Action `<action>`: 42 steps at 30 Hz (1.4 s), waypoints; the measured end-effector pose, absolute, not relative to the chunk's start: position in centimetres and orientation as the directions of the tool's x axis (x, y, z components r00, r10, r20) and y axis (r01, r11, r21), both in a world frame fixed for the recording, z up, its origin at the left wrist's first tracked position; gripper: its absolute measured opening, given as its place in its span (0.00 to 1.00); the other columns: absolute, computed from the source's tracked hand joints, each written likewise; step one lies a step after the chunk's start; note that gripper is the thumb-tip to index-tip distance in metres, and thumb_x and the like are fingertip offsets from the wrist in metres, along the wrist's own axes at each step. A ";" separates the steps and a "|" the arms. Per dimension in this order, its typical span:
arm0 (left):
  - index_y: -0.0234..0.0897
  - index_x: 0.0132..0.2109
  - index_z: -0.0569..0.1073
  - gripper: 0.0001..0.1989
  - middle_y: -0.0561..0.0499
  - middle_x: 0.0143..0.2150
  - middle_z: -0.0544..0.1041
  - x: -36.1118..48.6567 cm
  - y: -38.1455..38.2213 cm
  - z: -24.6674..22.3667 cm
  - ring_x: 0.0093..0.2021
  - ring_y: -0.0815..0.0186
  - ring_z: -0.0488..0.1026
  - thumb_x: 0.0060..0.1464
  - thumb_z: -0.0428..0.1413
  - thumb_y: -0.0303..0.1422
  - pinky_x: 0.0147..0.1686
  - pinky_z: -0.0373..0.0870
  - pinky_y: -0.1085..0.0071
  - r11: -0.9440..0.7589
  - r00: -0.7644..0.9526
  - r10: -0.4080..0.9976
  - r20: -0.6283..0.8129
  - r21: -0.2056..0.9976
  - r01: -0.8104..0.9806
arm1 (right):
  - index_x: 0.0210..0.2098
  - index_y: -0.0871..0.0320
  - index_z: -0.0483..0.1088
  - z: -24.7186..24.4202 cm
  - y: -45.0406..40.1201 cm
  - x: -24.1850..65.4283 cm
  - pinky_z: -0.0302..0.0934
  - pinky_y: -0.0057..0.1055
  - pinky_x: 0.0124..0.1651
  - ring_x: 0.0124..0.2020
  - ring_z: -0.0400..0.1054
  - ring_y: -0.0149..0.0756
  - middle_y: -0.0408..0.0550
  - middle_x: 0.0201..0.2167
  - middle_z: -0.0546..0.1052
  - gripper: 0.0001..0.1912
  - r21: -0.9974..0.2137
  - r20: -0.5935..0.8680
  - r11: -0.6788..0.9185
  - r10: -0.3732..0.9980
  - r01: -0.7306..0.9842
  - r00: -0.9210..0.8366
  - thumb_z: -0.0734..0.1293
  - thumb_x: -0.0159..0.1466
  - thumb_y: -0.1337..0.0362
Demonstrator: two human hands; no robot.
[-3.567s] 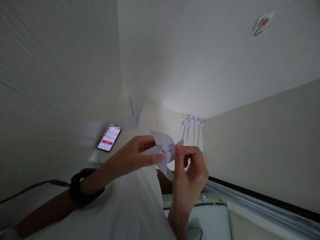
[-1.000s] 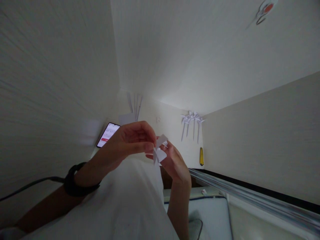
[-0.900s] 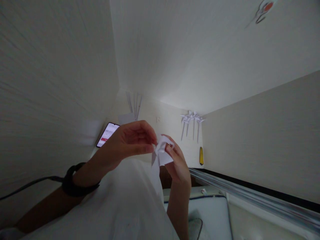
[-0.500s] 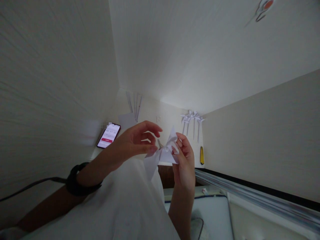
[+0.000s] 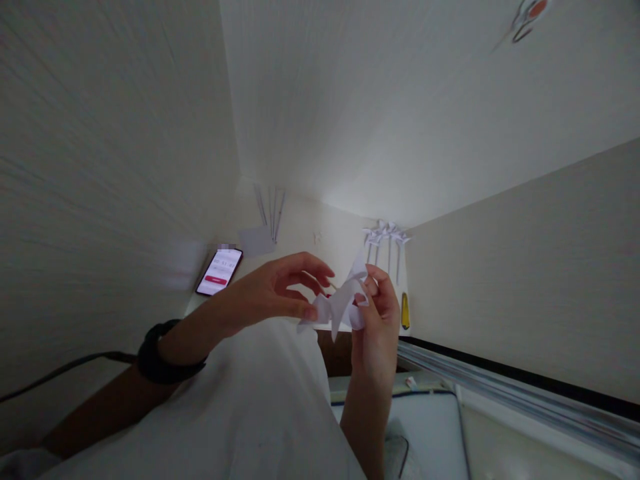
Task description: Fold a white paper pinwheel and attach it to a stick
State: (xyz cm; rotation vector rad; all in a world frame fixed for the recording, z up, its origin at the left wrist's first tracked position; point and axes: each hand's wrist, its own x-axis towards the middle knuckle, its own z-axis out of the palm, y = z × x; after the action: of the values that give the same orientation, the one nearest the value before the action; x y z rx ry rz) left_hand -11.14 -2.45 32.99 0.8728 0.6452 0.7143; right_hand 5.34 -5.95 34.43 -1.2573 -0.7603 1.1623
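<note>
A white paper pinwheel (image 5: 343, 301), partly folded, is held between my two hands above the front of the white shelf. My right hand (image 5: 379, 313) is closed on its right side, with fingers behind the paper and the thumb in front. On the other side, my left hand (image 5: 287, 288) pinches a paper flap near the thumb, its fingers curled above. A thin stick end and a small red spot show behind the paper, by the left fingertips; what they belong to is hidden.
Several finished paper pinwheels on sticks (image 5: 387, 233) lie at the back right, above a yellow cutter (image 5: 405, 311). Toward the left are a phone (image 5: 219, 271), paper sheets (image 5: 257, 240) and several thin sticks (image 5: 273, 210). Small pale bits (image 5: 317, 237) lie mid-shelf. Walls enclose the shelf.
Both hands have shifted slightly right with the pinwheel. The paper has turned, and its left flap, which hung down before, is now bent up under my left thumb.
</note>
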 end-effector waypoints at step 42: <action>0.38 0.43 0.73 0.15 0.49 0.39 0.78 -10.1 -2.8 32.9 0.42 0.62 0.75 0.47 0.61 0.34 0.42 0.72 0.67 0.355 0.471 0.859 -0.201 0.896 -0.265 | 0.44 0.54 0.62 34.9 -6.9 4.1 0.61 0.31 0.40 0.37 0.65 0.31 0.46 0.37 0.68 0.10 -0.883 0.357 0.193 0.868 0.428 0.346 0.62 0.62 0.63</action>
State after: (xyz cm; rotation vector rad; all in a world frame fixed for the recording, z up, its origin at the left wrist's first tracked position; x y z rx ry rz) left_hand -10.07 -2.80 32.88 0.9290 0.7651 0.8254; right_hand 4.13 -6.92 34.91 -1.4259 -1.2671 0.4677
